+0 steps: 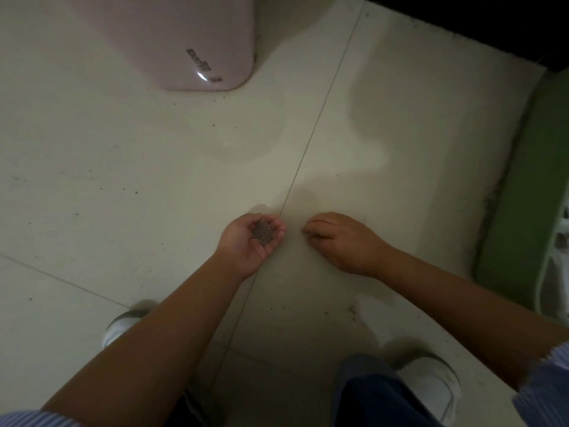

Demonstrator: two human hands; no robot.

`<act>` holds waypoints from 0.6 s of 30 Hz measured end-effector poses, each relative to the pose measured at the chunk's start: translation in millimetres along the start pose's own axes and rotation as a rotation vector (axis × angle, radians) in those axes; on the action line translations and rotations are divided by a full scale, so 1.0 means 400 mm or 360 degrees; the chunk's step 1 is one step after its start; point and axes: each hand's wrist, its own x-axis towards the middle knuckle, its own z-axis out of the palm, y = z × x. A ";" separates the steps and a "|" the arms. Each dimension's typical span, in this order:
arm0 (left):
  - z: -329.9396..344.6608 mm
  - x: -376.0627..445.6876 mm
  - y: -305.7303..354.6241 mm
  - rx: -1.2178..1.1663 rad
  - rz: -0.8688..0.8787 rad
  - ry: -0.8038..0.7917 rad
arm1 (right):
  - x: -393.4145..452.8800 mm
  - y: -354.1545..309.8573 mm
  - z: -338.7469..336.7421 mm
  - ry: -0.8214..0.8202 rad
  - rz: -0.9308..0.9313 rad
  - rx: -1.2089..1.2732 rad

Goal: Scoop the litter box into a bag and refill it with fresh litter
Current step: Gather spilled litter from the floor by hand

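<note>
Two bare forearms are reaching up from the bottom of the frame, striped sleeves [542,392] pushed back at the lower corners, with dark trousers [372,396] and white shoes [431,386] showing beneath them. Filling most of the picture, the pale tiled floor [123,180] is lying dotted with dark specks, a grout line running diagonally from upper right toward the bottom centre. At the upper left a pinkish rounded container [191,35] with dark lettering is standing on the floor. Along the right edge a green mat-like object [529,186] is lying beside something white. Near the centre, the left hand [249,241] is turned palm up, its fingers cupping a small heap of grey litter grains [263,233]. Just beside it, across the grout line, the right hand [341,241] is hovering palm down at the floor, fingers [311,231] curled inward with tips bunched; whether they are pinching any grains I cannot tell
</note>
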 end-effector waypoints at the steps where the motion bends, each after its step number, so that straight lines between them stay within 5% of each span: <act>1: 0.000 0.000 0.003 0.0000 0.0012 0.0010 | -0.006 0.012 -0.006 -0.0032 -0.0009 -0.0002; 6: 0.011 -0.003 -0.014 0.0052 -0.0011 -0.0017 | -0.049 0.062 -0.068 -0.0125 -0.0331 -0.0191; 18: 0.015 0.007 -0.049 0.0119 -0.0066 -0.0060 | -0.058 0.027 -0.043 -0.0125 0.0067 -0.0261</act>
